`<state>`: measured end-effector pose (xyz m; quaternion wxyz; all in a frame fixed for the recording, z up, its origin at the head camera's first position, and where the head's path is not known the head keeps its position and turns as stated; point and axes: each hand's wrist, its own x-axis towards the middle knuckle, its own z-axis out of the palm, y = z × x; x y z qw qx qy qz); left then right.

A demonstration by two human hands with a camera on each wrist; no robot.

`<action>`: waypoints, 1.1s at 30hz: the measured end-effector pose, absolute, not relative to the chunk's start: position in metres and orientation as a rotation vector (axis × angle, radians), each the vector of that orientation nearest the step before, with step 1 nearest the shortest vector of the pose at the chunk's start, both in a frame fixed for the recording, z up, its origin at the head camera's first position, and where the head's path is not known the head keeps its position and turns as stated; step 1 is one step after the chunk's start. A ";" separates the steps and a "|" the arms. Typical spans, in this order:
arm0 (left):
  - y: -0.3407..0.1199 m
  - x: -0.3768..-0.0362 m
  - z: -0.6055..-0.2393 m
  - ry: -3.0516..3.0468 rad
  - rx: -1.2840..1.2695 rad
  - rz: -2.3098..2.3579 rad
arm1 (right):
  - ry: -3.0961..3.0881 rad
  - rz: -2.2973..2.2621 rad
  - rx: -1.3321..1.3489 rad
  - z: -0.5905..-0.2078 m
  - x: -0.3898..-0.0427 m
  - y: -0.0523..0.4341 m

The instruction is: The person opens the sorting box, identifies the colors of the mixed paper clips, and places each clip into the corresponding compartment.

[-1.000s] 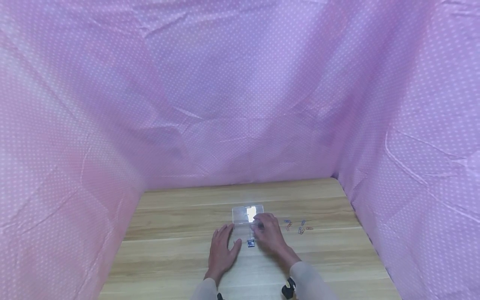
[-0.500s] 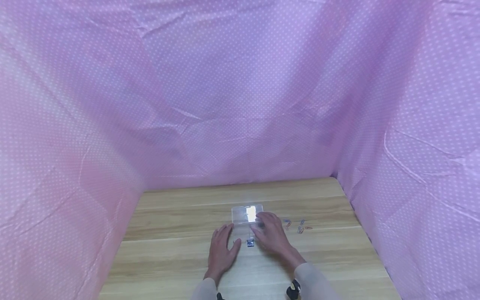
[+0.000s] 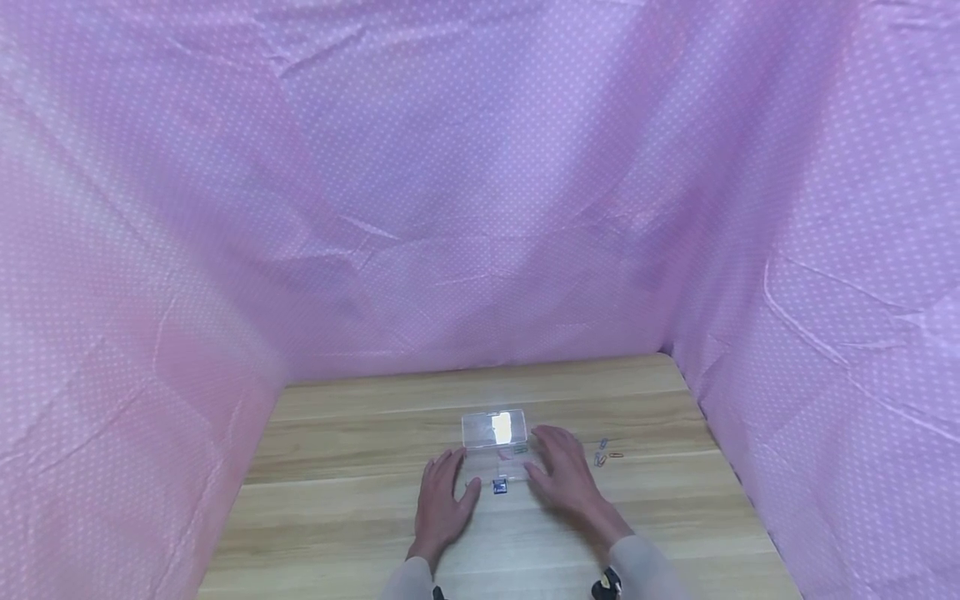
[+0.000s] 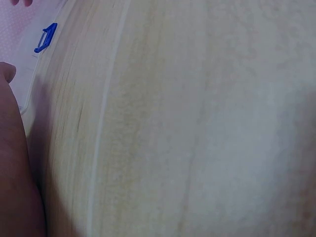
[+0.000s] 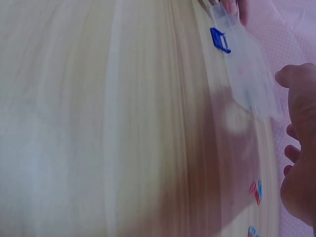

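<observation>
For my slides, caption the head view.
Left hand and right hand flank a clear, open plastic box; paper clips lie on the right.

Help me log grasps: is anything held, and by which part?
The right hand holds nothing visible. The left hand touches the clear box at its left end; whether it grips is unclear.

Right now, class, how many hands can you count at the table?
2: the left hand at the left side of the clear box, and the right hand at its right side. The wrist views show these same two.
</observation>
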<state>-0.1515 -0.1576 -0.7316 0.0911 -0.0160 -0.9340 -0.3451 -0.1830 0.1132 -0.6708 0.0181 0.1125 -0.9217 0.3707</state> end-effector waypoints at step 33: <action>-0.160 -0.154 -0.738 -2.756 -0.063 -1.000 | -2.617 1.014 0.276 -0.702 -0.174 0.176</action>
